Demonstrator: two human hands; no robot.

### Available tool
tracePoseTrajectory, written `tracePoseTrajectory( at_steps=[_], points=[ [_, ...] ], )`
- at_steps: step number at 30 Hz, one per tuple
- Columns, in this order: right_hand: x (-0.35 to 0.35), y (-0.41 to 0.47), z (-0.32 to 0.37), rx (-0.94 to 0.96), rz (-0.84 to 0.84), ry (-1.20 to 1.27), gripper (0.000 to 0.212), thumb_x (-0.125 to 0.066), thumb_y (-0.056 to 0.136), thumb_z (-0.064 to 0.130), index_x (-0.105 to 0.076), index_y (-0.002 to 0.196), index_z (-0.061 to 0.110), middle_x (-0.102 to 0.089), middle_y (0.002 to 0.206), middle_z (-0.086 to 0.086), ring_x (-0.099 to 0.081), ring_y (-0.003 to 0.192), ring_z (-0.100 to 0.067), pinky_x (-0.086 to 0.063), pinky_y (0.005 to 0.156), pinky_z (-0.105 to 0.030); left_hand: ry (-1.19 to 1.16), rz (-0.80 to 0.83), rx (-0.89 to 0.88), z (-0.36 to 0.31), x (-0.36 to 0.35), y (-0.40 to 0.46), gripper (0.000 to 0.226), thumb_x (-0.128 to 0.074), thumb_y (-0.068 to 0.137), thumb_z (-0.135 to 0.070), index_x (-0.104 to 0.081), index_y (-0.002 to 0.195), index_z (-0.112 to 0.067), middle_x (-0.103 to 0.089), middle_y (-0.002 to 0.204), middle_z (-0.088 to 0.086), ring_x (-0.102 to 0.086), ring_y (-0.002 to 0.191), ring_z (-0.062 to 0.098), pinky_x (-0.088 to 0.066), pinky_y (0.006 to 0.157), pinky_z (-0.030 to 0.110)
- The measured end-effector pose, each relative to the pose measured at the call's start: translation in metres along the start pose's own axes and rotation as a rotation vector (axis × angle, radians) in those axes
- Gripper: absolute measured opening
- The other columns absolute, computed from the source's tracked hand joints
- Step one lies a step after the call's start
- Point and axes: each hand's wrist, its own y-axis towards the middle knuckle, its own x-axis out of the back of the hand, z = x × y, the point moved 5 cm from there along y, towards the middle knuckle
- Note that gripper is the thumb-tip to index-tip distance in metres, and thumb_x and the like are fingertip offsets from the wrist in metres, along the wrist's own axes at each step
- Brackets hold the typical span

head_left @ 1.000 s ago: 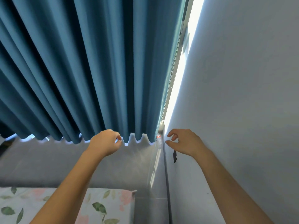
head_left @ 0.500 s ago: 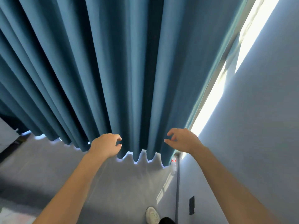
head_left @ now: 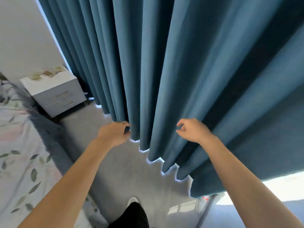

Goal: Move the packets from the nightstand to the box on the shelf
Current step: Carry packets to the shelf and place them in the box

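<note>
The white nightstand (head_left: 56,94) stands far left, between the bed and the curtain. Several pale yellowish packets (head_left: 46,74) lie on its top. My left hand (head_left: 113,134) hangs in mid-air over the floor, fingers loosely curled and holding nothing, well short of the nightstand. My right hand (head_left: 191,131) floats in front of the curtain, thumb and forefinger nearly touching, with nothing in it. The box and the shelf are out of view.
A teal pleated curtain (head_left: 181,63) fills the top and right. A bed with a leaf-print cover (head_left: 19,162) runs along the left. Grey floor (head_left: 115,170) lies between them, with my shoe (head_left: 132,200) below. Bright window light shows at lower right.
The view has swung left and down: the side wall is gone and the nightstand with its packets, the bed and more floor have come into sight. Both hands stay raised and hold nothing.
</note>
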Motion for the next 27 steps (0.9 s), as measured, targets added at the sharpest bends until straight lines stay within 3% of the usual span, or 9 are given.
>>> tracePoseTrajectory(
  at_steps=[8,11,15,21,27],
  points=[
    [-0.014,0.141,0.161,0.310,0.109,-0.093,0.034,-0.058,0.089,0.041,-0.058,0.122,0.030,-0.066,0.113,0.007,-0.060,0.109,-0.020,-0.049,0.090,-0.033,-0.052,0.039,0.262,0.140,0.026,0.049,0.045,-0.043,0.096,-0.044,-0.042,0.139,-0.031,-0.057,0.132,-0.001,-0.055,0.118,0.023,-0.048,0.096,0.039],
    [-0.012,0.189,0.233,0.413,0.114,-0.119,0.045,-0.062,0.087,0.045,-0.053,0.128,0.030,-0.063,0.115,0.006,-0.059,0.106,-0.018,-0.049,0.087,-0.033,-0.063,0.008,0.339,0.200,0.050,0.071,0.044,-0.043,0.096,-0.045,-0.044,0.138,-0.029,-0.058,0.130,0.000,-0.055,0.118,0.024,-0.049,0.094,0.038],
    [-0.006,0.242,0.320,0.530,0.096,-0.163,0.058,-0.064,0.083,0.047,-0.045,0.136,0.032,-0.057,0.127,0.005,-0.054,0.118,-0.019,-0.049,0.091,-0.036,-0.048,-0.053,0.390,0.264,0.085,0.095,0.042,-0.044,0.097,-0.042,-0.049,0.135,-0.025,-0.059,0.130,0.002,-0.055,0.118,0.026,-0.048,0.096,0.041],
    [-0.013,0.318,0.418,0.623,0.108,-0.198,0.047,-0.055,0.090,0.043,-0.047,0.135,0.031,-0.059,0.126,0.006,-0.055,0.115,-0.020,-0.050,0.090,-0.037,-0.109,-0.053,0.458,0.354,0.105,0.134,0.041,-0.043,0.096,-0.045,-0.053,0.131,-0.026,-0.062,0.128,0.001,-0.059,0.115,0.023,-0.051,0.094,0.042],
    [-0.020,0.416,0.500,0.664,0.153,-0.227,0.044,-0.055,0.090,0.040,-0.049,0.133,0.030,-0.058,0.127,0.007,-0.055,0.114,-0.019,-0.050,0.087,-0.034,-0.121,-0.057,0.519,0.428,0.134,0.206,0.042,-0.045,0.097,-0.042,-0.052,0.134,-0.025,-0.054,0.132,0.007,-0.054,0.120,0.026,-0.047,0.097,0.039]
  ],
)
